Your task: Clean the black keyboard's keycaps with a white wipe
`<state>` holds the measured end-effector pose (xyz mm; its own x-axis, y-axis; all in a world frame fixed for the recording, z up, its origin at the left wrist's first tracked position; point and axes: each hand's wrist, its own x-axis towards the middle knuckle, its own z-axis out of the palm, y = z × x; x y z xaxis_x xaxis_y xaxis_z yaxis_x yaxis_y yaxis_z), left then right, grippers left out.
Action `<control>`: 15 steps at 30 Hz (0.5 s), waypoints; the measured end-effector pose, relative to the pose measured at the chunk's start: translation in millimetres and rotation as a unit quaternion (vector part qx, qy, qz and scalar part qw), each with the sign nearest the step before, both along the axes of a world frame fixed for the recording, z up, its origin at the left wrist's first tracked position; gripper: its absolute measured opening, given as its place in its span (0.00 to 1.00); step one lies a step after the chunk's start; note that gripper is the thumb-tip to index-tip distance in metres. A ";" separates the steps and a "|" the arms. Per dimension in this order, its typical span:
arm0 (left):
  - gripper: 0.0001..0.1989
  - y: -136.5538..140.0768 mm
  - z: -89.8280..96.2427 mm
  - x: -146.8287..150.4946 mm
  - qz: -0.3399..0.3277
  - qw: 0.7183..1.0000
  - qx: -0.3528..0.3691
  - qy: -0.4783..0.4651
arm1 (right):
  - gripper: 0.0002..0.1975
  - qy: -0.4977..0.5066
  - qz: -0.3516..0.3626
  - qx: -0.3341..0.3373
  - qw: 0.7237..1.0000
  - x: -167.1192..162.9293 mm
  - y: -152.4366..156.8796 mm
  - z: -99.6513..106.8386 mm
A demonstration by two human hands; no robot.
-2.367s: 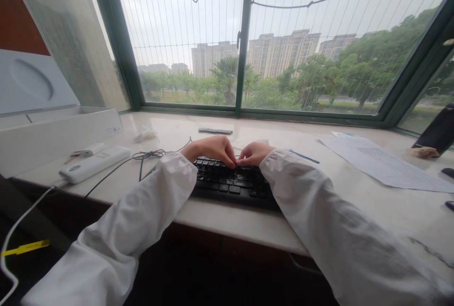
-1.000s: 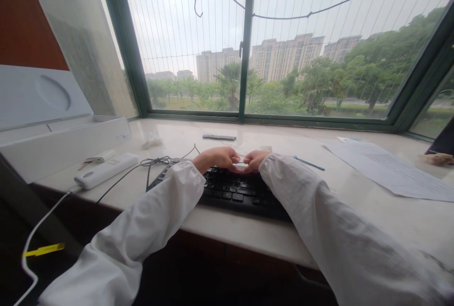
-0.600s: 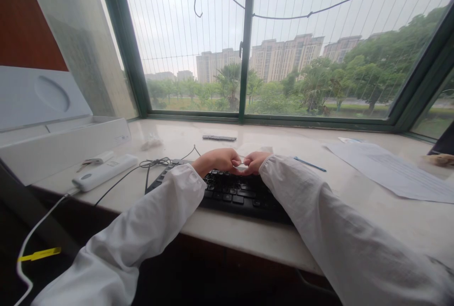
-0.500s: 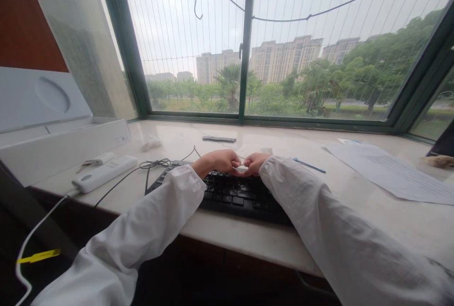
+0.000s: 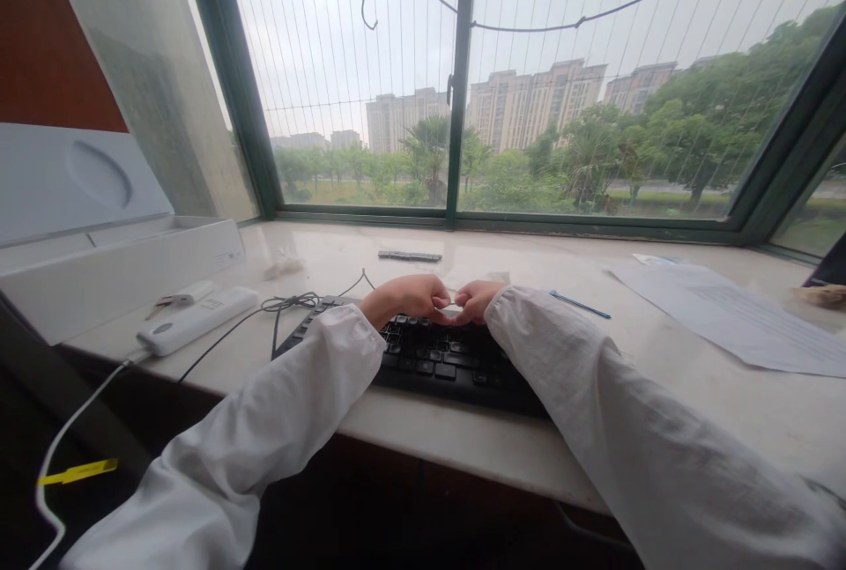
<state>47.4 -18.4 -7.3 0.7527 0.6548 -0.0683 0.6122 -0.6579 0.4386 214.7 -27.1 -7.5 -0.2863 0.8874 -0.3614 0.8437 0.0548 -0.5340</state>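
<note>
Over the far side of a black keyboard (image 5: 449, 372), my left hand (image 5: 411, 297) and my right hand (image 5: 478, 299) meet with curled fingers. Thumbs and fingertips are pinched close together, nearly touching across a narrow gap. Something thin and pale seems to be between them, too small to make out. The keyboard lies on a pale sill, its right end behind my right sleeve. Beyond my hands lies a narrow dark grey strip (image 5: 410, 256). A blue pen-like stick (image 5: 580, 304) rests right of my right hand.
Printed paper sheets (image 5: 720, 310) lie at the right. On the left are a white device with a cord (image 5: 198, 321), a white open box (image 5: 165, 257), a tangled dark cable (image 5: 291, 301) and a small clear plastic bundle (image 5: 283, 263). A green-framed window (image 5: 456, 112) stands behind the sill.
Both hands keep the same pinched pose over the keyboard. The view has shifted very slightly; nothing else has visibly moved.
</note>
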 end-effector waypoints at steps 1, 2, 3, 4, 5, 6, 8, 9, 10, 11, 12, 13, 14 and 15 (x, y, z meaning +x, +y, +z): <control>0.23 0.2 0.2 0.2 0.002 1.000 0.003 0.003 | 0.23 0.001 0.002 -0.001 1.000 0.0 0.4 -0.2; 0.23 0.5 0.5 0.4 0.004 1.000 0.005 0.006 | 0.22 0.002 0.003 -0.002 1.000 0.0 1.0 -0.5; 0.23 0.9 0.8 0.5 0.007 1.000 0.005 0.009 | 0.21 0.002 0.003 -0.003 1.000 -0.1 1.5 -0.7; 0.24 1.2 1.1 0.5 0.009 1.000 0.002 0.010 | 0.20 0.001 0.004 -0.003 1.000 -0.3 2.0 -0.8; 0.24 1.6 1.4 0.5 0.008 1.000 -0.002 0.008 | 0.18 -0.002 0.007 -0.004 1.000 -0.6 2.5 -0.8; 0.24 1.7 1.7 0.4 0.004 1.000 -0.007 0.004 | 0.17 -0.007 0.012 -0.003 1.000 -0.9 2.8 -0.8; 0.23 1.5 2.0 0.3 -0.004 1.000 -0.013 -0.003 | 0.14 -0.015 0.021 -0.005 1.000 -1.5 3.0 -0.4; 0.23 1.0 2.1 0.3 -0.006 1.000 -0.014 -0.004 | 0.13 -0.018 0.024 -0.005 1.000 -1.8 2.8 -0.2; 0.23 0.1 2.1 0.2 -0.006 1.000 -0.012 -0.004 | 0.14 -0.020 0.025 -0.005 0.999 -2.0 2.4 0.0; 0.23 -1.0 2.1 0.2 -0.006 1.000 -0.010 -0.005 | 0.14 -0.021 0.025 -0.004 0.999 -2.1 2.0 0.1; 0.23 -2.4 1.9 0.2 -0.005 1.000 -0.009 -0.008 | 0.15 -0.021 0.024 0.000 0.999 -2.2 1.4 0.1; 0.23 -3.9 1.7 0.2 -0.005 1.000 -0.008 -0.012 | 0.16 -0.023 0.025 0.004 0.999 -2.4 0.7 0.2; 0.23 -5.4 1.4 0.2 -0.006 1.000 -0.008 -0.017 | 0.16 -0.025 0.027 0.008 0.999 -2.5 0.1 0.2; 0.23 -6.9 1.0 0.1 -0.007 1.000 -0.007 -0.024 | 0.16 -0.027 0.028 0.013 0.999 -2.6 -0.5 0.4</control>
<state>47.4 -25.3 -6.3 0.7643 0.6435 -0.0417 0.5815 -0.6598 0.4759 212.1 -27.6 -7.1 -0.3164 0.8795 -0.3554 0.8667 0.1156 -0.4853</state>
